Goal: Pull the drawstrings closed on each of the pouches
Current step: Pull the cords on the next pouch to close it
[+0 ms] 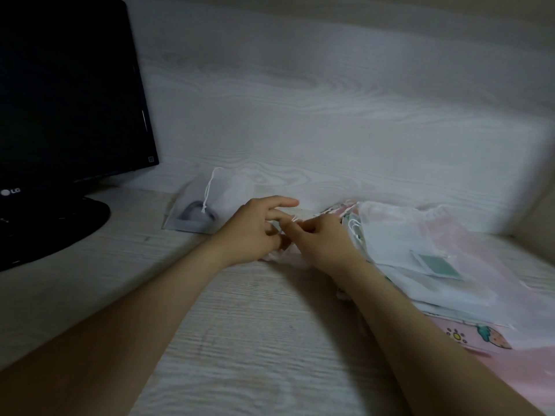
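Observation:
My left hand (255, 232) and my right hand (321, 240) meet at the middle of the desk over a small pinkish sheer pouch (282, 255), mostly hidden beneath them. Both hands pinch its thin drawstring (293, 219) near the pouch mouth, and my left index finger sticks out straight. A white sheer pouch (210, 205) with a dark ring-shaped thing inside leans against the wall to the left, its white cord hanging down. A heap of white and pink sheer pouches (420, 253) lies to the right.
A black monitor (66, 94) on a round stand (54, 229) fills the left side. The pale wood-grain desk (240, 340) meets a wall panel (330, 115) behind. A pink printed sheet (486, 343) lies under the heap at the right.

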The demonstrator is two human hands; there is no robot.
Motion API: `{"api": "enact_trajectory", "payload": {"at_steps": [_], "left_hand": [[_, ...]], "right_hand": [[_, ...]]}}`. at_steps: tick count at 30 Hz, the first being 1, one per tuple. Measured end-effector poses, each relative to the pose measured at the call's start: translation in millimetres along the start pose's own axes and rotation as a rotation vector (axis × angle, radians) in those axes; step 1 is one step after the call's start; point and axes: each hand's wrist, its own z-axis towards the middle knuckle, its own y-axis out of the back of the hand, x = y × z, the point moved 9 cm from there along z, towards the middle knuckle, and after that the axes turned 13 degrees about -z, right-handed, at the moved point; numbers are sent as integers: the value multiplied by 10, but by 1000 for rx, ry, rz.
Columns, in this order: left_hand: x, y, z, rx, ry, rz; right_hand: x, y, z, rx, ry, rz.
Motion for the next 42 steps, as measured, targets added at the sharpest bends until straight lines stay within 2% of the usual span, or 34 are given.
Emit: {"api": "enact_trajectory", "payload": {"at_steps": [4,8,14,17,19,22,24,32,34,40,42], "left_hand": [[-26,-85,-30,45,48,-43],[89,-3,-24,-34,156,-115],[208,44,-6,1,232,-151],[193,80,14,-21,229,-184],[204,83,16,-17,241,-178],[207,55,3,6,251,-170],[197,30,-9,21,280,-195],[183,-75,-58,113,395,-416],[139,-97,-69,154,365,-389],[90,-115,-46,174,274,-337],[97,-98,-38,163,279,-363]], "right_hand": [[-69,17,-27,26,-93,155],[-174,67,13,-25,-200,255],[-58,204,23,-110,-46,-60],[-28,253,-10,-157,-68,-99],[-41,313,-21,-175,-124,36],[-80,282,-39,-90,-238,500],[-50,271,-59,-60,-249,750],[25,321,-62,-83,-170,906],[25,306,-46,-76,-147,896],[-76,188,30,-24,-153,624],[-75,207,31,-66,-88,381]]}}
